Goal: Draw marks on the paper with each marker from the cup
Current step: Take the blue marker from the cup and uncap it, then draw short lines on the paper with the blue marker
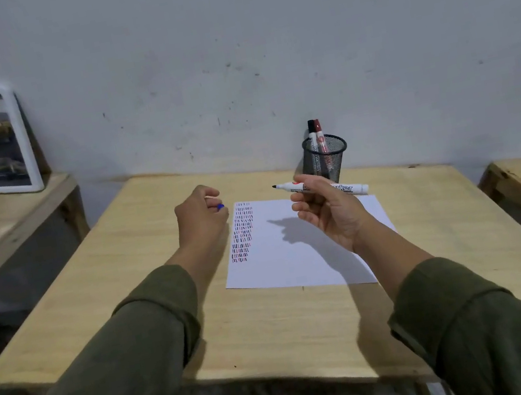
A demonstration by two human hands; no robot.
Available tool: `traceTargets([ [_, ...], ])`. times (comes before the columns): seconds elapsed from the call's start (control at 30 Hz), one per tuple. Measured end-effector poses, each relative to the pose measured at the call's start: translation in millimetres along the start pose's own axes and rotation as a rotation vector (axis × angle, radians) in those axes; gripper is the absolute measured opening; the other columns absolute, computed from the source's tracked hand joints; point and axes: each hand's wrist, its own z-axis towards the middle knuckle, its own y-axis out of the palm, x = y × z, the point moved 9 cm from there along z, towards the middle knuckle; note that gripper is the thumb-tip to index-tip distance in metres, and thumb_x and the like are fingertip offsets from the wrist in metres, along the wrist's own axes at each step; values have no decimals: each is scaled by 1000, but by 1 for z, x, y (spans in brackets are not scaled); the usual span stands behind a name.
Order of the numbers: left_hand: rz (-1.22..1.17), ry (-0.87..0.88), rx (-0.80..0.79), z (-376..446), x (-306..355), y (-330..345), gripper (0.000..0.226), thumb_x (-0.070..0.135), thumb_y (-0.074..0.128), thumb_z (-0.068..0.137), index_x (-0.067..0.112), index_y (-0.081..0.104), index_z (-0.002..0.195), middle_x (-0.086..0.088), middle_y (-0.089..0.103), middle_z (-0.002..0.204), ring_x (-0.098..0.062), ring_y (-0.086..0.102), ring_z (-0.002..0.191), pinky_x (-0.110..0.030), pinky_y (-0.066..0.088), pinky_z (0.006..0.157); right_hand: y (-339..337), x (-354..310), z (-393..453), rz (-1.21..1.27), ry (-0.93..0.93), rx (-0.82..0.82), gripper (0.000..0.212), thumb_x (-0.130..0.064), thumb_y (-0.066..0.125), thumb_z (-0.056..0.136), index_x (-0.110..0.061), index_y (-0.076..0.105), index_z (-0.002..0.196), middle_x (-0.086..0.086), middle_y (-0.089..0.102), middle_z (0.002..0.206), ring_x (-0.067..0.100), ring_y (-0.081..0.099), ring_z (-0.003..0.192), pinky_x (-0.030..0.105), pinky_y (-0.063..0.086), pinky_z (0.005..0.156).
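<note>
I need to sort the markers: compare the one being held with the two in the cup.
The held marker lies level in the right hand, uncapped, tip bare. The two cup markers stand upright in the mesh cup, capped black and red. All have white barrels.

A single wide-angle camera worn on the head looks forward and down from above a seated person's olive-sleeved arms, facing a pale, scuffed wall [225, 46]. The light wooden table [129, 290] fills the near and middle frame, close enough to show both forearms in full; the far edge meets the wall. No second view shares the scene.
</note>
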Motion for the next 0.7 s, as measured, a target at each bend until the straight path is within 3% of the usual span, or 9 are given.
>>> traceTargets([
  [0.07,20,-7,-11,1,-11,4,27,0,55,80,15,59,102,-9,64,95,-7,56,70,-1,39,55,3,7,8,-4,14,2,12,-16,54,92,-15,67,92,4,65,70,10,64,56,17,54,57],
  [0.17,56,10,-29,3,-24,9,31,-1,50,82,15,58,107,-11,66,99,-14,58,78,-15,42,73,7,17,16,-5,39,4,13,-16,53,93,-15,66,92,3,66,67,9,64,55,17,53,56],
  [0.3,90,58,-44,7,-34,12,31,0,53,83,12,58,111,-11,68,100,-17,60,76,7,33,65,11,30,24,-3,68,-10,14,-15,52,94,-15,65,93,1,67,63,8,64,54,17,54,56],
  [0.47,39,43,-27,8,-40,10,35,-1,57,82,10,56,115,-13,67,103,-16,60,76,9,33,64,13,43,28,-6,104,-16,13,-16,53,93,-14,66,96,1,68,63,7,64,53,16,54,56],
  [0.53,51,48,-37,4,-42,8,41,0,61,81,12,54,120,-10,66,107,-13,58,82,5,34,71,14,48,28,-7,116,-15,14,-16,54,93,-13,66,98,2,67,65,7,64,54,17,54,56],
  [0.6,57,60,-49,0,-44,7,45,1,62,82,13,52,123,-8,64,112,-11,59,91,-8,38,84,16,53,26,-9,124,-17,15,-16,53,93,-12,66,97,2,67,66,7,64,55,17,54,57],
  [0.7,87,104,-39,-2,-41,3,34,-1,57,84,9,59,116,-9,67,108,-15,62,97,-15,41,86,20,57,24,-10,128,-16,15,-14,52,93,-11,67,94,4,65,68,8,63,54,16,54,56],
])
